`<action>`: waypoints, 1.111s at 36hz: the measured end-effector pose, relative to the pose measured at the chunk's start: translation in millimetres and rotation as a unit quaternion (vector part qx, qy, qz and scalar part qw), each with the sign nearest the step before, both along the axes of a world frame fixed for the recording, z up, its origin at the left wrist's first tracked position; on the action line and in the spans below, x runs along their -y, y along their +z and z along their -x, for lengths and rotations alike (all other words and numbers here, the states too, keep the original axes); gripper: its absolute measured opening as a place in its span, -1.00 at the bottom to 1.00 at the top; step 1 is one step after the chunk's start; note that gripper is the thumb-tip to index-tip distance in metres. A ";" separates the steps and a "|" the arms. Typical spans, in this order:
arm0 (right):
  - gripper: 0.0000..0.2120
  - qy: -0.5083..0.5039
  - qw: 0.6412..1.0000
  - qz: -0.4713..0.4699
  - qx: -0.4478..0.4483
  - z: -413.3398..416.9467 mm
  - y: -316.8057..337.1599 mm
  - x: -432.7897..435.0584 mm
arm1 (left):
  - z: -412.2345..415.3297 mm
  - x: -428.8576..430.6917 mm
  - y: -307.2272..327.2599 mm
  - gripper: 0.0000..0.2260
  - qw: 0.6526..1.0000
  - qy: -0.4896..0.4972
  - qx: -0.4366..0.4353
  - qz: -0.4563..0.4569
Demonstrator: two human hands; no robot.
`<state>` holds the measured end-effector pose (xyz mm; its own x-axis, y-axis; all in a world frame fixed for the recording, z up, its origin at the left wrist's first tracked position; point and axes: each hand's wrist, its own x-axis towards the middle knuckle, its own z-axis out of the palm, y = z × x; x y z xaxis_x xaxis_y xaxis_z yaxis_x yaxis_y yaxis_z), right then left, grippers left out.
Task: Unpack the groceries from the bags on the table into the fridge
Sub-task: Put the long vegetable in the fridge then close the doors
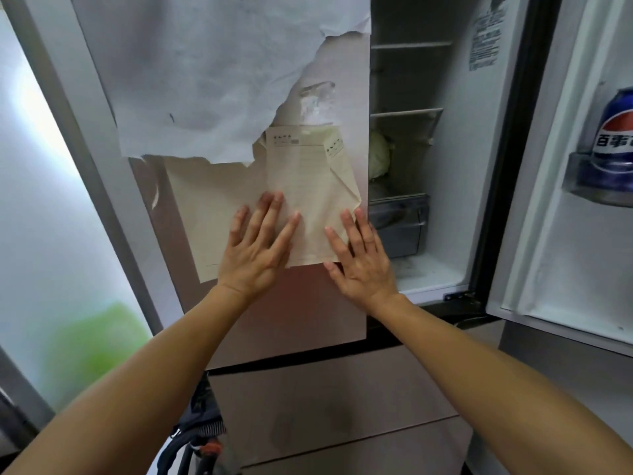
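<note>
Head view: the left hand (pixel 255 250) and right hand (pixel 359 258) press flat, fingers straight and spread, holding nothing, on the cream paper (pixel 308 186) of the closed fridge door (pixel 308 310) at centre. A cabbage (pixel 378 154) sits inside, right of centre. Pushing evenly should probably seal the door

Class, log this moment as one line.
left hand, right hand flat on paper | right door open | cabbage shelved | can in door

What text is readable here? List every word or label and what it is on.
"百事", cut off after that: blue can on the door shelf.
Sticker high inside the fridge: print too blurred to read.
Cream paper sheets on the closed door: headers too small to read.
</note>
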<state>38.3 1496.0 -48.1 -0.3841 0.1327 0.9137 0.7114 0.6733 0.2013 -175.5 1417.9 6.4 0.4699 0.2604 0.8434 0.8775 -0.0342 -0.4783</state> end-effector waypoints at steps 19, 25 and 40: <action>-0.40 -0.116 0.975 0.170 0.081 -65.1 5.1 39.6 | -15.1 9.5 -5.5 -0.59 0.997 0.013 0.057 0.059; -0.48 -0.226 0.948 0.226 -0.005 -178.6 18.4 78.2 | -85.9 33.7 -16.0 -0.73 0.982 -0.078 0.058 0.162; -0.66 -0.277 0.918 0.142 -0.245 -395.6 57.5 126.8 | -329.3 31.0 19.4 -0.71 0.934 -0.271 0.088 0.218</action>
<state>433.9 1369.2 9.4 0.2624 0.4438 0.8569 0.9187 0.1567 -0.3625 153.9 1386.9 25.9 0.4966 0.3617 0.7890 0.7389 -0.6531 -0.1657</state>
